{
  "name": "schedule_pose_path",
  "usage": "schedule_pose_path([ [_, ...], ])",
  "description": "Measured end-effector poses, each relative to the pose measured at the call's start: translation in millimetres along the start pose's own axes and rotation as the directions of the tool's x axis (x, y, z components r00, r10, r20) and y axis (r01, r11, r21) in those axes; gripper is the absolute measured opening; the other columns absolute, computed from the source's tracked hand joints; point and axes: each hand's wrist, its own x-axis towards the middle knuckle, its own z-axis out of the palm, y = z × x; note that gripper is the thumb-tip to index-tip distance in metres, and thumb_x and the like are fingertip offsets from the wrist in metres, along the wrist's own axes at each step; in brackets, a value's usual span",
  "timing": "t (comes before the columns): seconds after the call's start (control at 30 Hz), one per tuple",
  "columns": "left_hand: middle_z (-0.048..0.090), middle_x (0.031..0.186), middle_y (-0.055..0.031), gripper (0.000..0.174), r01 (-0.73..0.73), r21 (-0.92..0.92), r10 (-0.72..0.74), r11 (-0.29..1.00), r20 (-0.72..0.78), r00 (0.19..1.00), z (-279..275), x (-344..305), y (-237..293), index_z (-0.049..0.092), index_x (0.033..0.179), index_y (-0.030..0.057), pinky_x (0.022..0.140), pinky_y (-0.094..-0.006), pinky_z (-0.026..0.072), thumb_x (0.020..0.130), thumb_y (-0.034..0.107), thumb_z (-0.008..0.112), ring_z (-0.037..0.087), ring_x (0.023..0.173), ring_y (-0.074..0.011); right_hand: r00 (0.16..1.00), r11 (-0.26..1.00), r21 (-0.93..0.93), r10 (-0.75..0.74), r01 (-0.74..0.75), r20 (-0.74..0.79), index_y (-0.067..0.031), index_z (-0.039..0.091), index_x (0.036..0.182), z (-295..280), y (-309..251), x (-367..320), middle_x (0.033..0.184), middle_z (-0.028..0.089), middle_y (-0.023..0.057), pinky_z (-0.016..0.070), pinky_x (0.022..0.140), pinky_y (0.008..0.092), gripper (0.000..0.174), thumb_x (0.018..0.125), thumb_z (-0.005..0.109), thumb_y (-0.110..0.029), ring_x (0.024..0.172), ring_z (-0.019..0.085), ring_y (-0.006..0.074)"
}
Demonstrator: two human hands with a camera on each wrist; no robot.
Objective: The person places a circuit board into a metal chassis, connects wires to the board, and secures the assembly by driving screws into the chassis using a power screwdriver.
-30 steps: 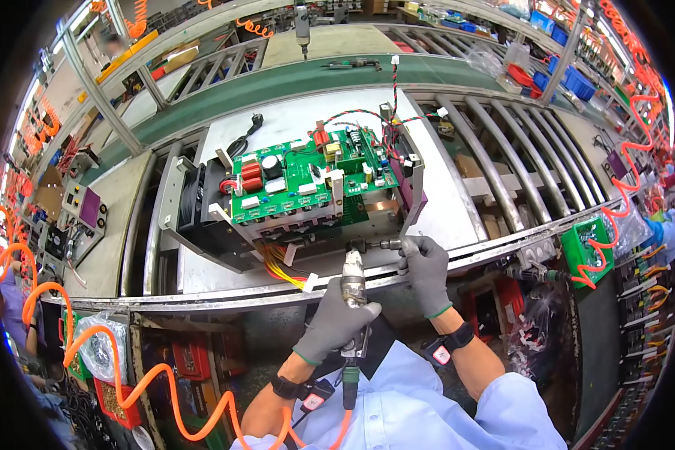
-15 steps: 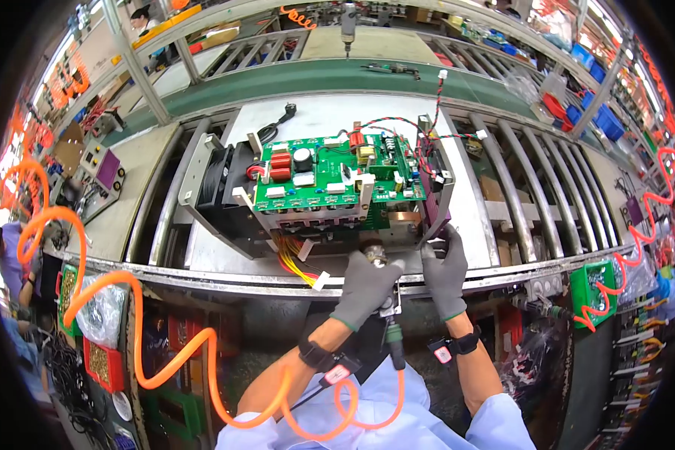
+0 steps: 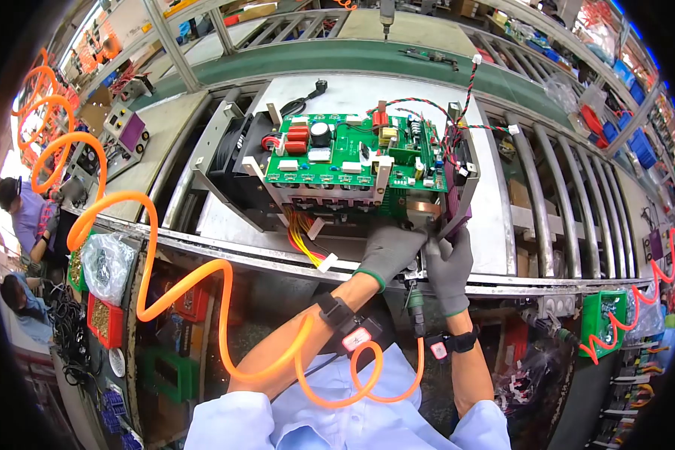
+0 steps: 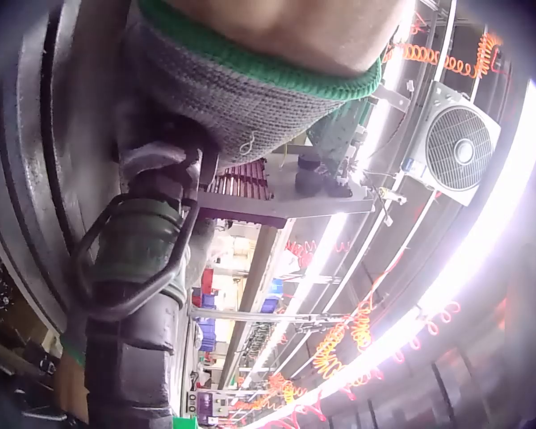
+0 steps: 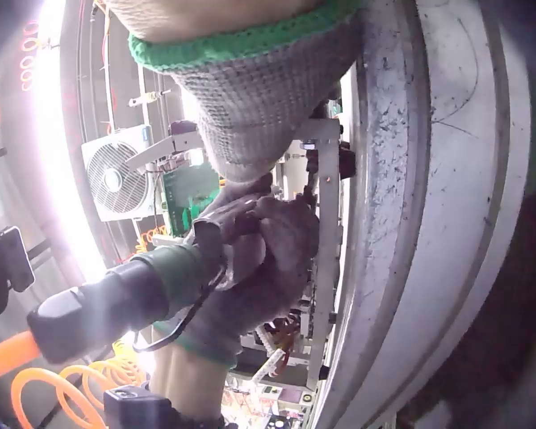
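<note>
My gloved left hand [image 3: 392, 251] grips a right-angle air screwdriver at the front right of an open-frame power unit. The tool's green and black tail end [image 3: 414, 300] sticks out below, joined to an orange coiled hose [image 3: 228, 322]; its head is hidden by the hands and the unit. My gloved right hand [image 3: 450, 270] is close beside it, fingers up at the lower corner of the unit's right end panel [image 3: 466, 199]; I cannot tell what they hold. A green circuit board [image 3: 337, 150] tops the unit. In the right wrist view the tool [image 5: 174, 277] emerges below the left hand.
The unit stands on a white board [image 3: 240, 229] across a roller conveyor [image 3: 558, 202]. Yellow and red wires [image 3: 300, 236] hang at its front. Below the rail are a green bin [image 3: 603, 322] at right and a red bin [image 3: 105, 319] at left. Another driver [image 3: 386, 19] hangs overhead.
The left hand has carried the screwdriver forward and under the unit's right front. The right hand has left the tool's bit and moved to the end panel's lower corner. The view has shifted.
</note>
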Motion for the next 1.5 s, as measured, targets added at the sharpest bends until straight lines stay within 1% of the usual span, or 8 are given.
schedule_pose_path([
  [0.17, 0.069, 0.076, -0.0164, 0.047, -0.321, 0.239, 0.301, 0.916, 0.116, 0.946, 6, 31, -41, 0.07, 0.086, 0.0027, 0.071, -0.0408, 0.0537, 0.086, 0.049, 0.061, 0.071, 0.078, -0.028, 1.0, 1.0, 0.0, -0.019, 0.019, -0.002, 0.0006, 0.057, 0.118, 0, 7, 0, 0.104, 0.065, 0.017, 0.0521, 0.084, 0.041, 0.04, 0.082, 0.068, -0.014, 0.096, 0.066, 0.0352],
  [0.23, 0.068, 0.075, -0.0169, 0.047, -0.316, 0.25, 0.288, 0.915, 0.143, 0.947, -7, 20, -31, 0.07, 0.084, 0.0019, 0.07, -0.0403, 0.0534, 0.085, 0.048, 0.061, 0.07, 0.076, -0.0279, 1.0, 1.0, 0.004, 0.002, -0.002, -0.002, 0.0007, 0.058, 0.116, 0, 7, 0, 0.102, 0.064, 0.017, 0.0521, 0.083, 0.0411, 0.038, 0.082, 0.067, -0.014, 0.094, 0.066, 0.0357],
  [0.3, 0.068, 0.072, -0.0178, 0.046, -0.106, 0.136, 0.091, 0.985, 0.108, 0.99, -16, 1, -10, 0.069, 0.081, -0.0005, 0.068, -0.039, 0.0535, 0.084, 0.044, 0.061, 0.071, 0.072, -0.0276, 1.0, 1.0, 0.023, 0.016, -0.016, 0.003, 0.0008, 0.058, 0.113, 1, 6, 1, 0.101, 0.064, 0.0174, 0.052, 0.082, 0.0413, 0.036, 0.082, 0.066, -0.015, 0.092, 0.066, 0.0359],
  [0.63, 0.069, 0.071, -0.0171, 0.046, -0.065, 0.257, 0.027, 0.964, 0.149, 0.988, -21, -1, 2, 0.07, 0.082, -0.0022, 0.068, -0.0386, 0.0533, 0.082, 0.043, 0.061, 0.07, 0.07, -0.0274, 0.999, 1.0, 0.005, -0.029, 0.029, -0.017, 0.0017, 0.059, 0.109, 1, 4, 1, 0.097, 0.064, 0.018, 0.0523, 0.08, 0.0406, 0.033, 0.081, 0.066, -0.013, 0.088, 0.066, 0.0345],
  [1.03, 0.068, 0.083, -0.0188, 0.029, -0.377, 0.454, 0.284, 0.807, 0.262, 0.923, -12, 18, -26, 0.067, 0.095, 0.0079, 0.075, -0.0458, 0.055, 0.094, 0.031, 0.049, 0.069, 0.081, -0.0353, 1.0, 0.999, -0.041, -0.017, 0.017, -0.003, 0.0021, 0.059, 0.114, 0, -1, -1, 0.098, 0.066, 0.0182, 0.0528, 0.08, 0.0402, 0.036, 0.081, 0.066, -0.011, 0.09, 0.068, 0.0346],
  [1.23, 0.068, 0.079, -0.018, 0.04, -0.17, 0.368, 0.102, 0.914, 0.198, 0.975, -23, 9, -17, 0.067, 0.092, 0.0055, 0.072, -0.0451, 0.0525, 0.089, 0.042, 0.051, 0.068, 0.076, -0.0356, 1.0, 0.999, -0.024, -0.027, 0.027, -0.004, 0.0022, 0.059, 0.11, 1, 2, -2, 0.095, 0.066, 0.0173, 0.0524, 0.079, 0.0401, 0.031, 0.082, 0.066, -0.011, 0.086, 0.067, 0.0339],
  [1.37, 0.069, 0.079, -0.019, 0.044, -0.399, 0.389, 0.321, 0.83, 0.251, 0.913, -27, 2, -20, 0.068, 0.088, 0.005, 0.072, -0.0452, 0.0518, 0.088, 0.045, 0.051, 0.068, 0.075, -0.0359, 0.999, 0.999, -0.015, -0.03, 0.03, -0.011, 0.0022, 0.059, 0.109, 2, 6, -2, 0.095, 0.066, 0.0169, 0.0522, 0.079, 0.04, 0.03, 0.082, 0.065, -0.01, 0.085, 0.067, 0.0328],
  [1.5, 0.068, 0.079, -0.0202, 0.046, -0.352, 0.337, 0.287, 0.873, 0.23, 0.93, -23, 9, -20, 0.069, 0.085, 0.0038, 0.072, -0.0444, 0.0515, 0.087, 0.047, 0.052, 0.068, 0.077, -0.0352, 1.0, 1.0, 0.005, -0.027, 0.027, -0.016, 0.0025, 0.059, 0.111, 4, 0, -3, 0.095, 0.066, 0.0175, 0.0523, 0.079, 0.0399, 0.032, 0.082, 0.065, -0.009, 0.086, 0.067, 0.0324],
])
